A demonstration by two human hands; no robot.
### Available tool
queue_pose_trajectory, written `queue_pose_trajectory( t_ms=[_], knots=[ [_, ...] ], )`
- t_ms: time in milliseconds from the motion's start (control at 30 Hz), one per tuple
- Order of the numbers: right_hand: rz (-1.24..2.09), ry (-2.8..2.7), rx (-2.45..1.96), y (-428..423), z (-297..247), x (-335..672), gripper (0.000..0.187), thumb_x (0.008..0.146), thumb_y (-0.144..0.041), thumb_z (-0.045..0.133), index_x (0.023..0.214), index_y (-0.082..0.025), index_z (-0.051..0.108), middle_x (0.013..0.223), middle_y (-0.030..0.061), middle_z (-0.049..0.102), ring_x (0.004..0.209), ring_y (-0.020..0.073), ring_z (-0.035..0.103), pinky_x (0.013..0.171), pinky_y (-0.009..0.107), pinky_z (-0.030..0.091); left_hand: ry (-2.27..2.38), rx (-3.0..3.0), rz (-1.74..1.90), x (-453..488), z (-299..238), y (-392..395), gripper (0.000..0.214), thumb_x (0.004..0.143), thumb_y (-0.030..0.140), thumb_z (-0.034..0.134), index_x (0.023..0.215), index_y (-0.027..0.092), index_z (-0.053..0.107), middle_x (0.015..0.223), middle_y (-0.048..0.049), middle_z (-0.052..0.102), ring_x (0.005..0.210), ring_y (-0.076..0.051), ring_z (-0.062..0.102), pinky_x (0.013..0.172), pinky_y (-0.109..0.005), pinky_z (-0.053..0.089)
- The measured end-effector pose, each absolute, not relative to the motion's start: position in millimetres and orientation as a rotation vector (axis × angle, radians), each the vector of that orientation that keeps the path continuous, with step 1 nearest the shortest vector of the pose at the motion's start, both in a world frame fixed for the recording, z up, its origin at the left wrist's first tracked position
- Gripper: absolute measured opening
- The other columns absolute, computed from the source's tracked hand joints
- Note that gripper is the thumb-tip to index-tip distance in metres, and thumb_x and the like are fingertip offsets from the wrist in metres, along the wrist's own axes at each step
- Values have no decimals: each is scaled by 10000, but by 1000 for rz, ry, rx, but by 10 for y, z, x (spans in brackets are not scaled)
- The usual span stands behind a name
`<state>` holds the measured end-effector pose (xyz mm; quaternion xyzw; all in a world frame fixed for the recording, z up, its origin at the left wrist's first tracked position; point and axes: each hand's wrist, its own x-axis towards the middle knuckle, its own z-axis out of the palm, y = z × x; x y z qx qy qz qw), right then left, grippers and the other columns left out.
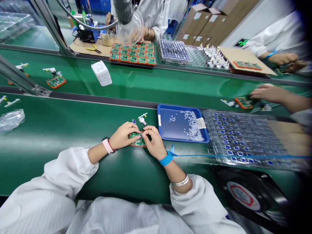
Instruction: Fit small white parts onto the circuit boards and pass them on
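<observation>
A small green circuit board in an orange frame (137,140) lies on the green bench in front of me. My left hand (123,135) grips its left side with curled fingers. My right hand (154,140) rests on its right side, fingertips pinched together over the board; what they pinch is too small to make out. Just beyond the board lie a small white connector part (142,119) and a tiny blue part (134,121). A blue tray (183,138) holding several tiny white pieces sits right of my right hand.
A clear blister tray of blue parts (246,138) lies right of the blue tray. Another person's hand (264,92) touches a board (243,102) on the green conveyor. Across it, a person works at a rack of boards (133,53). A white block (101,72) rides the belt.
</observation>
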<state>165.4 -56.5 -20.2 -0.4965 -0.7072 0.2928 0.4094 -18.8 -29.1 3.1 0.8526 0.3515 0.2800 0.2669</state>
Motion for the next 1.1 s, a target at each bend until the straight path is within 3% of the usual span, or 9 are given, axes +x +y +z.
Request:
queue_pose_trajectory(
  t_ms=[133, 533, 767, 900, 1100],
  knots=[
    [744, -1790, -1269, -588, -192, 1637, 116, 838, -220, 472, 743, -197, 535, 973, 81, 538, 956, 205, 509, 871, 405, 409, 1042, 2227, 796, -59, 15, -282, 125, 822, 254, 579, 765, 195, 673, 854, -37, 648, 825, -167, 563, 804, -324, 435],
    [790, -1842, -1357, -543, -234, 1608, 154, 808, -172, 459, 668, -183, 521, 935, 93, 493, 898, 189, 524, 759, 345, 469, 1133, 2032, 587, -9, 18, -136, 118, 703, 133, 602, 605, 166, 658, 739, -20, 671, 734, -160, 614, 734, -287, 462],
    [462, -1867, -1317, -404, -42, 1880, 131, 812, -171, 477, 710, -194, 557, 928, 83, 537, 927, 188, 533, 818, 359, 455, 1046, 2161, 669, -102, 28, -162, 143, 709, 122, 556, 806, 173, 649, 789, -23, 642, 734, -142, 598, 686, -253, 460],
    [263, -1696, -1561, -87, -108, 2472, 114, 762, -222, 526, 661, -186, 566, 834, 81, 550, 849, 202, 532, 735, 359, 466, 1025, 2201, 638, -120, -1, -188, 130, 728, 123, 532, 800, 177, 626, 808, -25, 652, 738, -148, 597, 676, -261, 448],
    [231, -1706, -1716, 120, -384, 2817, 127, 717, -232, 543, 599, -189, 558, 689, 49, 518, 742, 196, 498, 722, 377, 450, 964, 2219, 651, -118, -40, -158, 141, 767, 159, 509, 832, 188, 631, 859, -34, 670, 816, -167, 602, 745, -285, 449]
  ],
)
